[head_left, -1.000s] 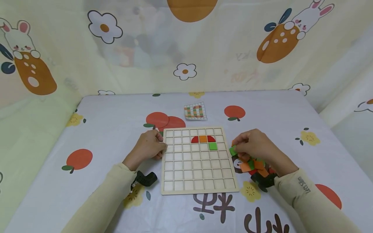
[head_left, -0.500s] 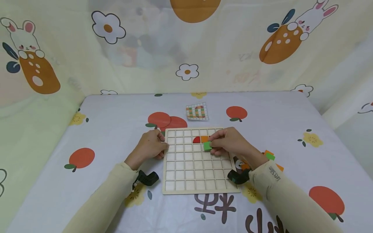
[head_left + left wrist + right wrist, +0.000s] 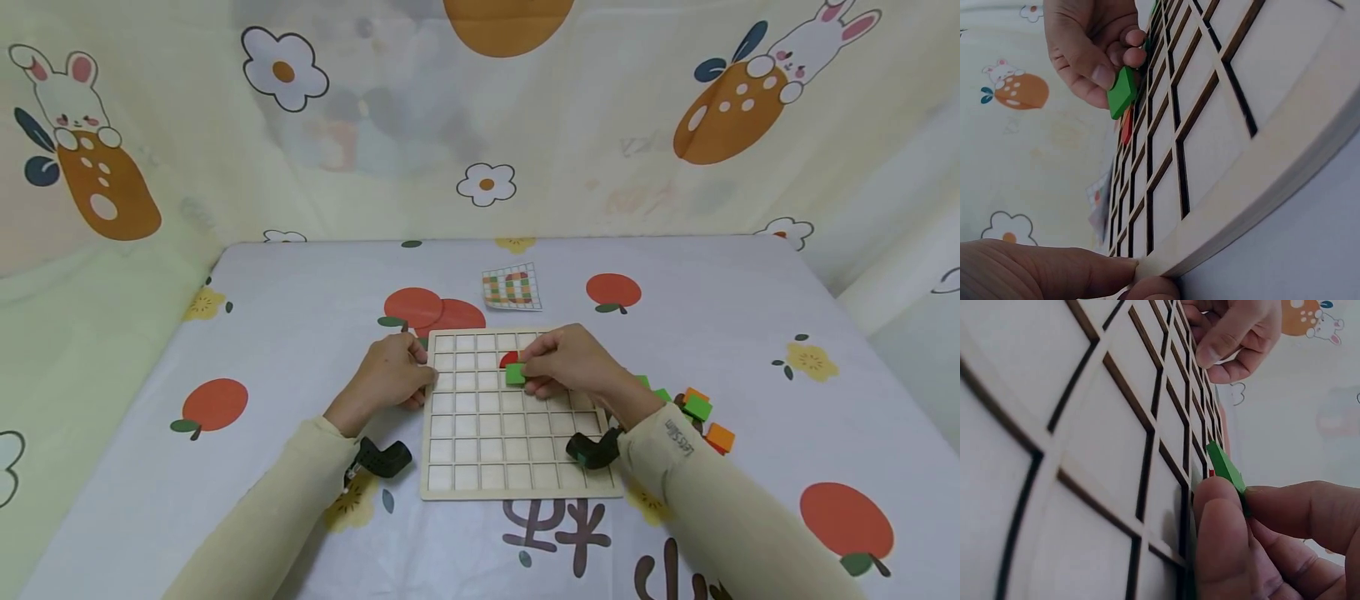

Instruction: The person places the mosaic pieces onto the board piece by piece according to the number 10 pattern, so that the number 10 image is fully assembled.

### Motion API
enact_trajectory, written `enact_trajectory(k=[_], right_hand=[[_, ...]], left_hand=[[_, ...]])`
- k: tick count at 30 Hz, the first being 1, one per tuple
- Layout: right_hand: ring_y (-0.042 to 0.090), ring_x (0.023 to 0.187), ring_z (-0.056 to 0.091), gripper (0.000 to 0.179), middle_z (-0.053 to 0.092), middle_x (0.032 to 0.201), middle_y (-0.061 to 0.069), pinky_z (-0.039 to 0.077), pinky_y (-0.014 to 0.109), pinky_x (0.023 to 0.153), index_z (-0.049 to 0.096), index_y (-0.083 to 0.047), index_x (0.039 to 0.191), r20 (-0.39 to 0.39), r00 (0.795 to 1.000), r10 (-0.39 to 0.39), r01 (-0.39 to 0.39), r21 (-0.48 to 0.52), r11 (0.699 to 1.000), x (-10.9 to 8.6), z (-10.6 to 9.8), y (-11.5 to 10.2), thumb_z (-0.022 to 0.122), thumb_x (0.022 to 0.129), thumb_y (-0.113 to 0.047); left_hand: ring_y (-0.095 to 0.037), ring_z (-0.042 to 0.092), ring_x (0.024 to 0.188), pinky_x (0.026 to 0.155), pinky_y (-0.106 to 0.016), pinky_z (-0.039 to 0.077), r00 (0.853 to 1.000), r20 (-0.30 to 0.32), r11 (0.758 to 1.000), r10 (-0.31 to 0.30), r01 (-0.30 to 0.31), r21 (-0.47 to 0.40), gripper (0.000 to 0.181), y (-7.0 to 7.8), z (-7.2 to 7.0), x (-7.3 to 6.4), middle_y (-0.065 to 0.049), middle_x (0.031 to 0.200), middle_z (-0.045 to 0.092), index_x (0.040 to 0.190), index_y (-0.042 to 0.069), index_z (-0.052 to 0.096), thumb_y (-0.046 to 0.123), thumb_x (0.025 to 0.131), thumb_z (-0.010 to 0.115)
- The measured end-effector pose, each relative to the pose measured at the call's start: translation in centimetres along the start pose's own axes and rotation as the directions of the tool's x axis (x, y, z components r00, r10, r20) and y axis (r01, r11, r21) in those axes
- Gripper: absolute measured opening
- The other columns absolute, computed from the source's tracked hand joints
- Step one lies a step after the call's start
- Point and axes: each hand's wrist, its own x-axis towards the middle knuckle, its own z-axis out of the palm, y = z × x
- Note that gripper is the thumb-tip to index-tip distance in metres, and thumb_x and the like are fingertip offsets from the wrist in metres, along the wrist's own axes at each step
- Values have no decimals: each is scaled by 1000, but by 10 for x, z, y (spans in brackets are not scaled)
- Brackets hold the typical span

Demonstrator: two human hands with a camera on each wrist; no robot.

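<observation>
A wooden grid board (image 3: 480, 450) lies on the table in front of me. My left hand (image 3: 392, 372) pinches its left edge, thumb on the frame and a finger below it in the left wrist view. Between thumb and fingers, my right hand (image 3: 570, 367) holds a green square tile (image 3: 515, 374), tilted close over the board's upper rows. The left wrist view shows this green tile (image 3: 1122, 94) beside a red piece (image 3: 1127, 127) set in the grid. That red piece (image 3: 509, 359) has a curved edge; the cells to its right are hidden behind my right hand.
Loose green and orange tiles (image 3: 721, 437) lie right of the board, partly behind my right forearm. A small printed pattern card (image 3: 512, 287) lies beyond the board. Black wrist mounts (image 3: 384, 459) sit on both wrists. A patterned curtain (image 3: 390, 125) hangs behind the table.
My right hand has gone from the tile pile at the right to over the board, carrying a green tile, then slightly further left. My left hand keeps its place at the edge.
</observation>
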Motion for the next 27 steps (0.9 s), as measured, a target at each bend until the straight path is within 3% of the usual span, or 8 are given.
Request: enact_trajectory(k=[27], right_hand=[[16,66,69,17,72,86,14,63,29,66,71,5,108,-4,1000,-23,23,-36,999,1,8,0,70,95,-4]], left_hand=[[-14,64,48,49,-27,58,999,-3,999,34,-34,-9,15,-2,0,-1,-11,66,69,99,0,59,5,91,71]])
